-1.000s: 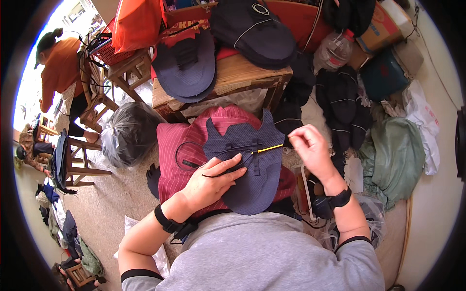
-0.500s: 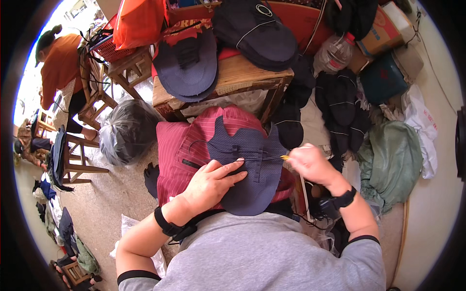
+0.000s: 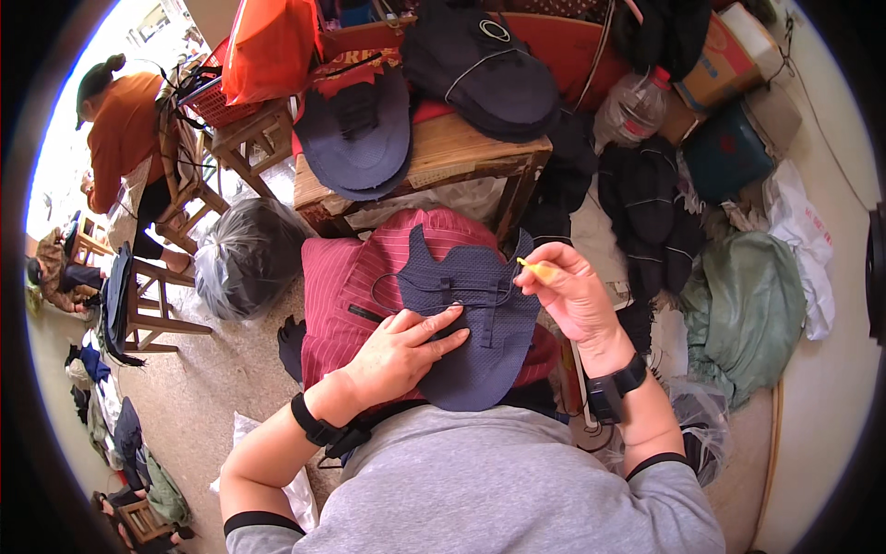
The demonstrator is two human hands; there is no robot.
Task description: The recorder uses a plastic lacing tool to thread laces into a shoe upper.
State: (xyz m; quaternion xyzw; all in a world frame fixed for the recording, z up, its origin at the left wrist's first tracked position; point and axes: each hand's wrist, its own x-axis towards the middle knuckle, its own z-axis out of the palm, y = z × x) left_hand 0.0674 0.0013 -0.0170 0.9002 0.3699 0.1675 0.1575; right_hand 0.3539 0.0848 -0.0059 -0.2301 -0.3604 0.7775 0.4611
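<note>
Across my lap lies a dark navy textured fabric piece with a rounded near end and a notched far edge. Several small strips are sewn across its middle, and a thin dark cord passes there, looping out at its left. My left hand rests flat on the fabric, index and middle fingers stretched over it near the strips. Above the fabric's right edge, my right hand pinches a small yellow pointed tool. The cord's right part rises toward its tip; whether it is fastened there I cannot tell.
A maroon striped cushion lies beneath the fabric. Beyond it, a wooden stool bears stacks of similar dark pieces. Bundled dark pieces and a green sack lie to the right. People sit at left.
My right hand has moved up and turned, showing its palm side and the yellow tool. The cord's right part, formerly straight, now curves upward. My left hand has stayed in place.
</note>
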